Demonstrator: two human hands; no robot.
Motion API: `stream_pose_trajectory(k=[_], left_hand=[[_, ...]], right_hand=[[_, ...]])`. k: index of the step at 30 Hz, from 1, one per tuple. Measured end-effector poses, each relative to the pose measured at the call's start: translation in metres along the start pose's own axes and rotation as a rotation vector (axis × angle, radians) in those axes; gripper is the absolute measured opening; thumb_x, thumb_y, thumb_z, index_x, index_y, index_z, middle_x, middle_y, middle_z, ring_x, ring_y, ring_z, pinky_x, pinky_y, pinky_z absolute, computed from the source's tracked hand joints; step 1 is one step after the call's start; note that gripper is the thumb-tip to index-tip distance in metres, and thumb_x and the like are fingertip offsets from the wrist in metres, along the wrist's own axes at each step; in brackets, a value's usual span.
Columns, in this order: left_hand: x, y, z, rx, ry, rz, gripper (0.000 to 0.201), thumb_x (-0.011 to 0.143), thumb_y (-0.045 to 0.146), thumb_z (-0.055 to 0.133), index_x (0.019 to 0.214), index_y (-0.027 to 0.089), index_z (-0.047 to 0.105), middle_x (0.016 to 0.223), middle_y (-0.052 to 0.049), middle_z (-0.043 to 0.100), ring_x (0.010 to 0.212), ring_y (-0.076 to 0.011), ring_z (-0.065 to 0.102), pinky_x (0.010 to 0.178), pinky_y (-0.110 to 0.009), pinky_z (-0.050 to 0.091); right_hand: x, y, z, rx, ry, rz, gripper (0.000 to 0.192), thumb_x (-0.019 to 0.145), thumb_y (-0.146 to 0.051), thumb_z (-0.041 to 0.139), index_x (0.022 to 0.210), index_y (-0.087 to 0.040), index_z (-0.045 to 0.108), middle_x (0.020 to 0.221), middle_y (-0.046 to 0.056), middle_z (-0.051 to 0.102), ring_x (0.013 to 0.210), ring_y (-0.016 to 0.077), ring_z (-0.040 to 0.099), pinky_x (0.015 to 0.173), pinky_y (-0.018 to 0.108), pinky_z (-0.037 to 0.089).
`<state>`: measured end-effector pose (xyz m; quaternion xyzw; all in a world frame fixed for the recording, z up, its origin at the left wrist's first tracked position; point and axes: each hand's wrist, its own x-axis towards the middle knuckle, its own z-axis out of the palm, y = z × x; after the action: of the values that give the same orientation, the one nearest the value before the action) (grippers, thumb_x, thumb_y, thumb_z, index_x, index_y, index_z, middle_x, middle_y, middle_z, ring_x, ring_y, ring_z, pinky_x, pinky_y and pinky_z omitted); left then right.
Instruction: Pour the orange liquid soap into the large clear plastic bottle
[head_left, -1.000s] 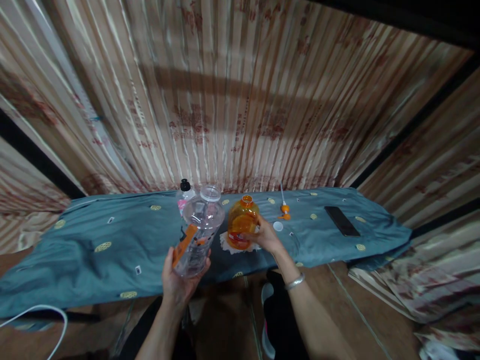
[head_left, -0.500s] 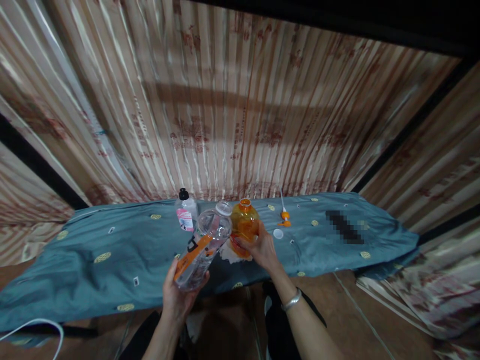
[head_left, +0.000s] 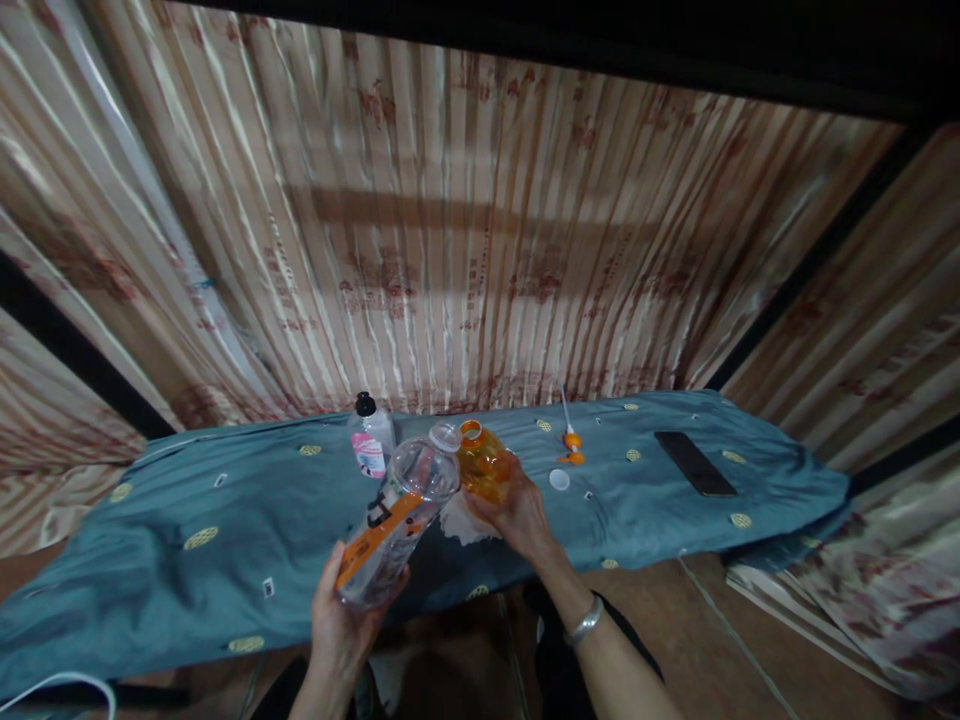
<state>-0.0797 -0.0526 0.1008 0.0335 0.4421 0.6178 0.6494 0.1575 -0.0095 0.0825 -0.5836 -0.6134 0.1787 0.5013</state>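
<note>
gripping tilted clear plastic bottle [head_left: 405, 515], left hand [head_left: 345, 618]; tilted rounded orange bottle [head_left: 480, 464], right hand [head_left: 521, 512]; by near edge, teal-draped desk [head_left: 165, 585].

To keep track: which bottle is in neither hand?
The pink-labelled bottle with the black cap, standing on the cloth; left hand holds the clear bottle, right hand the orange bottle.

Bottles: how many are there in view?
3: the clear bottle in the left hand, the orange bottle in the right hand, and the black-capped bottle standing on the teal cloth beyond the clear one.
</note>
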Motion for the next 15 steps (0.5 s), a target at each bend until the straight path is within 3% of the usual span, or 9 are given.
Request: stream_pose_trajectory(k=[15], left_hand=[[-0.001, 0.010, -0.007, -0.009, -0.027, 0.000, 0.018, 0.091, 0.016, 0.053, 0.097, 0.018, 0.069, 0.075, -0.007, 0.080, 0.063, -0.0265, 0.077, 0.058, -0.042, 0.064]], right_hand=[[-0.001, 0.011, 0.015, -0.058, 0.092, -0.053, 0.070, 0.079, -0.034, 0.080, 0.143, -0.020, 0.052, 0.125, 0.016, 0.073, 0.117, 0.0368, 0.071, 0.100, 0.050, 0.059]])
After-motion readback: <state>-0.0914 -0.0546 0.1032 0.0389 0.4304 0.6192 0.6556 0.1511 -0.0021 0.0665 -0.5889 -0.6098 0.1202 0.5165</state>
